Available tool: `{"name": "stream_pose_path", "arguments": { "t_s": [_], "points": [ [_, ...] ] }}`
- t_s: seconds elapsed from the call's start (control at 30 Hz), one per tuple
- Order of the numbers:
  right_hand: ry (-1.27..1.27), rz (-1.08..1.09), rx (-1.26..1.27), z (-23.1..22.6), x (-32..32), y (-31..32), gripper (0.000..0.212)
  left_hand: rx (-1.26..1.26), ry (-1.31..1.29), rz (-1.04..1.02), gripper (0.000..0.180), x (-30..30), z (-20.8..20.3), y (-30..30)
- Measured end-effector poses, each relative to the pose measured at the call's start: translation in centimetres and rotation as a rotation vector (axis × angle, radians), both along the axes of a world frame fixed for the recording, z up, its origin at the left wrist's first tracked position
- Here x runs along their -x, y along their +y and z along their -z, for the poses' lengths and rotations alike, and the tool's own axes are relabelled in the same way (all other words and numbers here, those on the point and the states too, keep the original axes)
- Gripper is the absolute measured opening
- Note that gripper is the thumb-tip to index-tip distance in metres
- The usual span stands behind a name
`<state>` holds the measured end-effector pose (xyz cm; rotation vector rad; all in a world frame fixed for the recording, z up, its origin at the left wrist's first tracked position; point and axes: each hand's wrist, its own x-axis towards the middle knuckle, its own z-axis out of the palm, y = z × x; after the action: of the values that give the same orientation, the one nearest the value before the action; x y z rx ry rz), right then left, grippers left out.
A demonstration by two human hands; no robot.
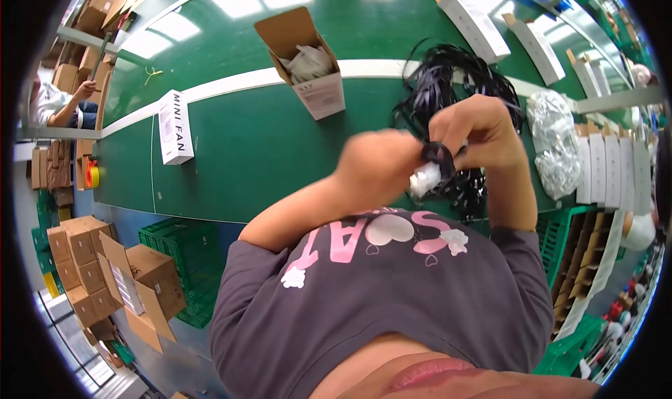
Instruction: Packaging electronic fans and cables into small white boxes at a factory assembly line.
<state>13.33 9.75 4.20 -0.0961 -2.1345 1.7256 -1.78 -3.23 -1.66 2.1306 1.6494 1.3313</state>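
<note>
Both hands are raised above the near edge of the green table, close together. My left hand (381,164) is closed and slightly blurred; its fingertips are hidden behind the fist. My right hand (483,129) has bent fingers pinching a looped black strap (437,155). Just under that loop, beside my left hand, hangs a small white bundle (425,180), perhaps wrapped in plastic; its kind is unclear. Behind and below my right hand lies a tangled heap of shiny black straps (448,77).
An open carton (318,94) with white plastic-wrapped contents stands farther back. A narrow white box (175,129) lies at the left. Clear plastic bags (554,143) and a row of white boxes (612,168) are on the right. Green crates (185,266) flank me below.
</note>
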Motion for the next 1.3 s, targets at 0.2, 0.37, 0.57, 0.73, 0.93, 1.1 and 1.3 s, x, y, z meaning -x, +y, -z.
{"name": "stream_pose_path", "arguments": {
  "t_s": [0.2, 0.37, 0.57, 0.73, 0.93, 1.1, 1.3],
  "points": [
    [-0.153, -0.135, -0.314, 0.2, 0.3, 1.7, 0.015, -0.043, 0.249, -0.039, 0.008, 2.9, -1.7, -0.8],
    [0.244, -0.157, 0.124, 0.9, 3.6, -1.7, 0.016, 0.303, -0.561, 0.278, 0.026, 3.2, -0.5, -2.8],
    [0.222, 0.071, 0.174, 0.9, 7.4, 0.7, 0.020, -0.203, -0.393, -0.281, 0.020, 9.4, -2.5, 0.2],
    [0.194, 0.140, 0.104, -0.2, 11.6, 1.2, 0.022, 0.106, -0.452, -0.345, 0.039, 15.8, -4.5, 3.5],
    [0.242, 0.221, -0.168, 1.3, 13.1, 0.9, 0.016, 0.641, 0.111, -0.022, 0.030, 17.4, -6.8, 4.8],
    [0.075, 0.207, -0.921, 0.6, 12.1, 1.9, 0.010, 0.834, -0.058, -0.189, 0.016, 16.3, -7.3, 4.5],
    [-0.088, 0.038, -1.014, -2.3, 12.1, 2.2, 0.007, 0.766, -0.353, -0.080, 0.012, 16.2, -6.6, 4.4]
  ]
}}
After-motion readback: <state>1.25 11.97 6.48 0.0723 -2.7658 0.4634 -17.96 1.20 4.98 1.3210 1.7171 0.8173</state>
